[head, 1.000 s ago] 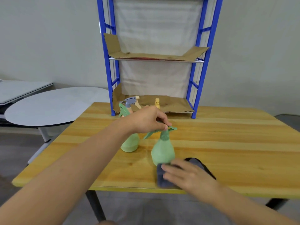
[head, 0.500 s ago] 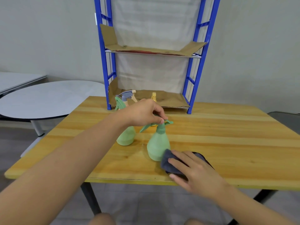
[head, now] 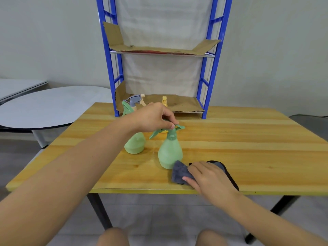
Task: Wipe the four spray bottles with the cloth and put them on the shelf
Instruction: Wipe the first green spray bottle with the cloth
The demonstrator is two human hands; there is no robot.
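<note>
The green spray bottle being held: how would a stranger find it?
On the wooden table, before the blue shelf, stand two green bottles. It is the nearer green spray bottle, its top pinched by the left hand, the grey cloth touching its base.

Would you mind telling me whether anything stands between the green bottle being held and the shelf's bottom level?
Yes. The yellow bottle and the grey-topped bottle stand on the table in front of the bottom shelf, behind the held green bottle. The shelf's right part looks open.

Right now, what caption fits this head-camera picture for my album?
Left hand pinches a green bottle's top while the right hand holds a cloth at its base.
</note>
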